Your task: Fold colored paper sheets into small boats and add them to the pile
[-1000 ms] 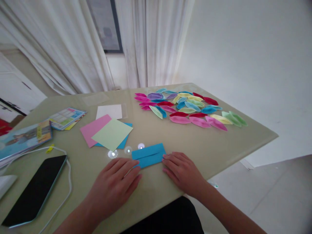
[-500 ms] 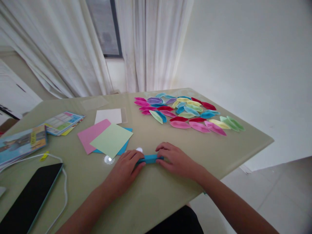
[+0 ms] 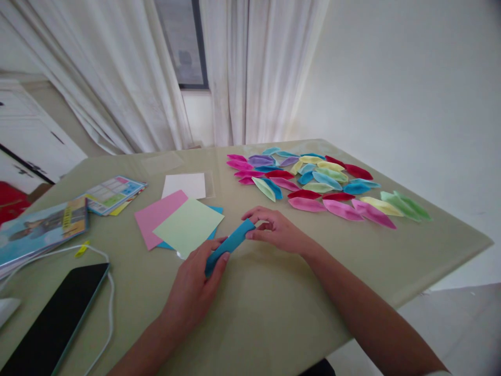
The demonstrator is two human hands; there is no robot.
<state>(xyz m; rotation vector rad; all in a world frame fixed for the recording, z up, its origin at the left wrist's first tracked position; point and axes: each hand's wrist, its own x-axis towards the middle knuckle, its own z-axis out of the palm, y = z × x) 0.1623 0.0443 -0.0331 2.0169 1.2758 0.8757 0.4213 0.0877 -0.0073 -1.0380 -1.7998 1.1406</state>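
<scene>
A folded blue paper strip (image 3: 231,245) is held slantwise over the table between my hands. My left hand (image 3: 198,277) grips its lower left end, thumb on top and fingers behind. The fingertips of my right hand (image 3: 272,227) pinch the upper right end. Left of the hands, a light green sheet (image 3: 189,227) overlaps a pink sheet (image 3: 158,216) and a blue sheet (image 3: 217,210). Behind them lies a white sheet (image 3: 185,185). Several folded, pointed paper pieces (image 3: 307,204) in many colours are spread across the table's back right.
A black phone or tablet (image 3: 55,318) lies at the left front, with a white cable (image 3: 111,303) curving beside it. Booklets (image 3: 47,230) are at the far left. The table's right edge (image 3: 438,282) slants toward me; a white wall stands beyond.
The blue strip has gone from level to tilted, its right end raised, and more of it shows. The view has shifted, moving the table's contents slightly within the picture.
</scene>
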